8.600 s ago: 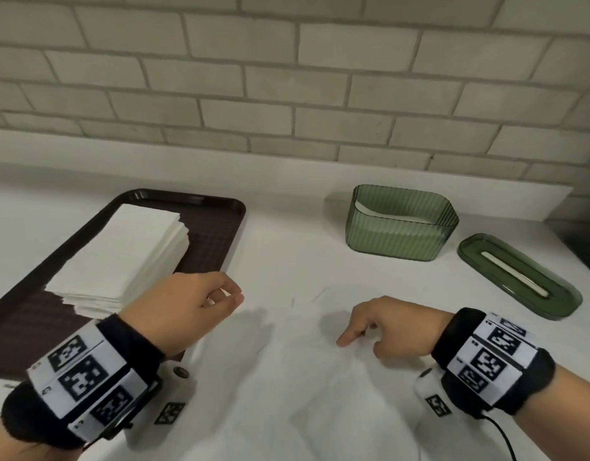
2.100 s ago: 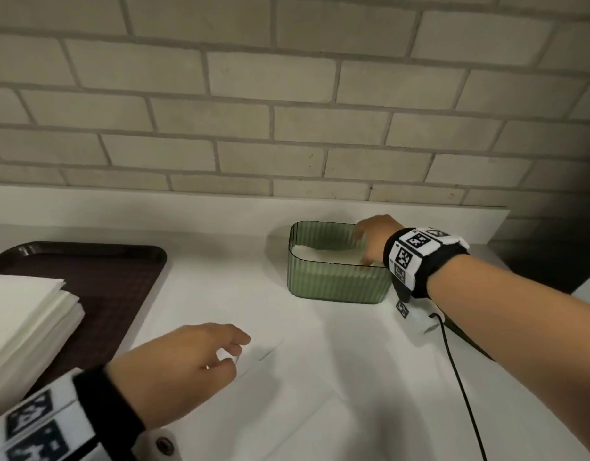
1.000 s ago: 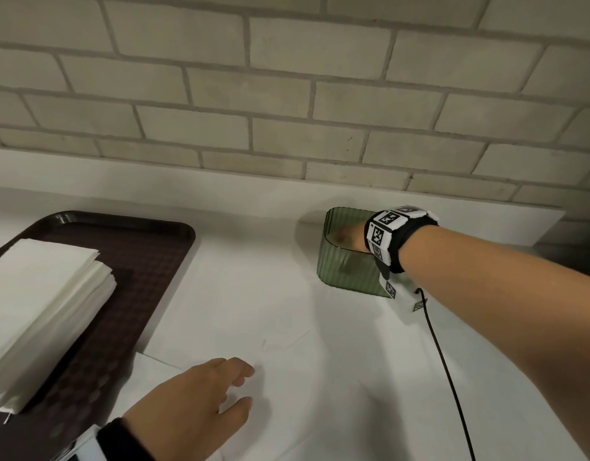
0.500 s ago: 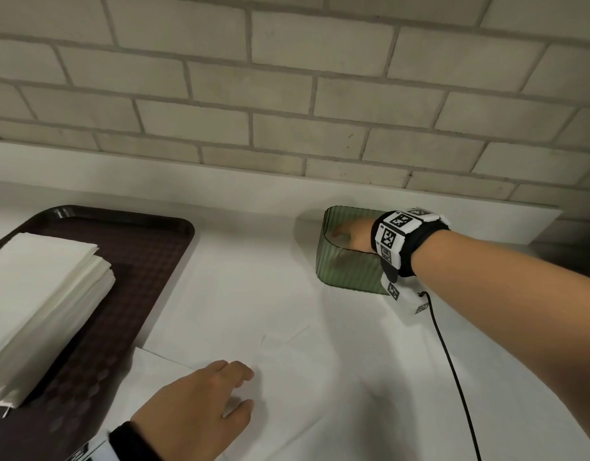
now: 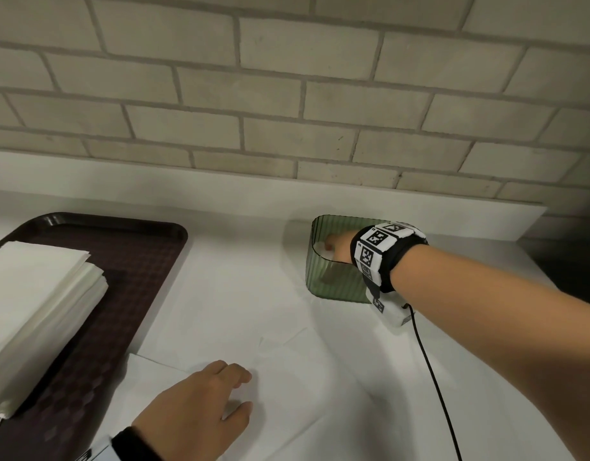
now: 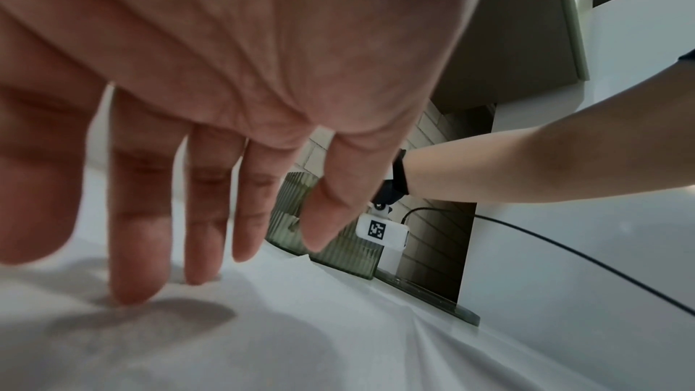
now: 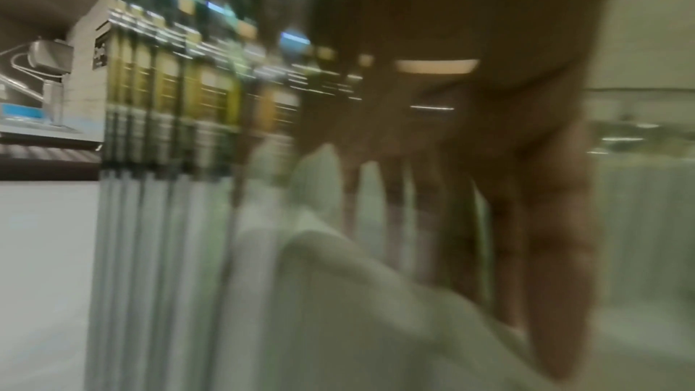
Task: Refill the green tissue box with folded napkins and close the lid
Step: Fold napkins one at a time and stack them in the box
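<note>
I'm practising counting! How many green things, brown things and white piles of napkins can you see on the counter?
Green: 2, the box and its lid, of which only an edge shows in the left wrist view.
Brown: 1, the tray.
White napkin piles: 1, the stack on the tray.
Total: 4

The right wrist view is smearing into motion blur, so the right hand point(image 7: 489, 159) and the white folded napkin point(image 7: 357, 293) under its fingers point(image 7: 556, 249) are showing no clear grip. In the head view, the marker-covered wristband is hiding most of that hand inside the ribbed translucent green tissue box point(image 5: 333, 281). The picture's left edge is cutting off the dark brown plastic tray point(image 5: 120, 277) and its white napkin stack point(image 5: 37, 311).
</note>
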